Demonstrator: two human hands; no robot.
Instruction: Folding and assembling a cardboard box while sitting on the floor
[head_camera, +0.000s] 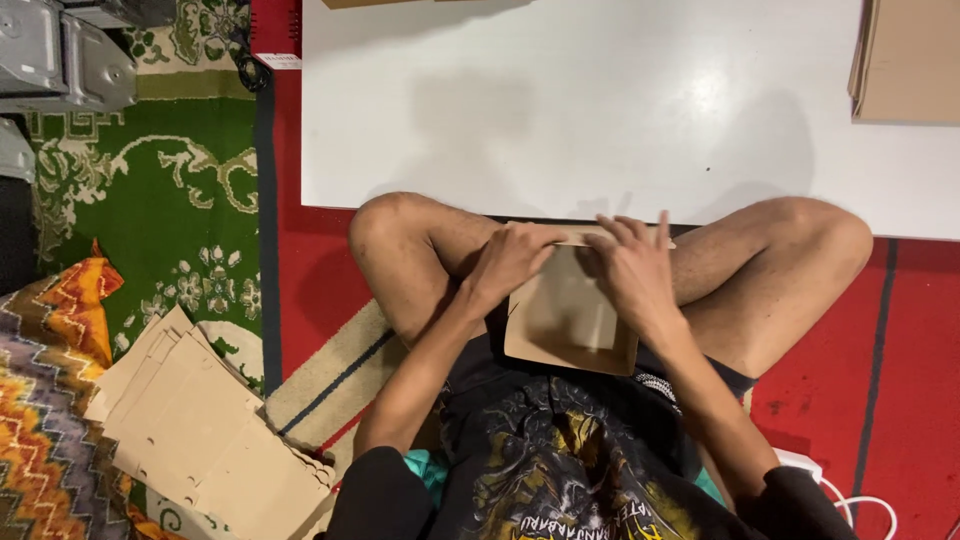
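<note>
Here the brown cardboard box (570, 325) sits in the person's lap, between the crossed legs and just short of the near edge of the white counter (600, 100), with its open side facing up; resting it there seems to steady it so that both hands can work on its far rim. The left hand (512, 262) lies over the far left corner, fingers bent and pressed together onto the folded flap at the rim, apparently pinching or pushing it down. The right hand (632, 268) covers the far right corner, fingers stretched forward and slightly spread, flat on the cardboard; whether the thumb grips underneath I cannot tell. Neither hand lifts the box: both bear down on it. A loose pile of flat cardboard blanks (200, 430) lies on the patterned carpet (170, 200) at the person's left, within reach, and another stack of brown card (910, 60) rests on the counter's far right corner.
</note>
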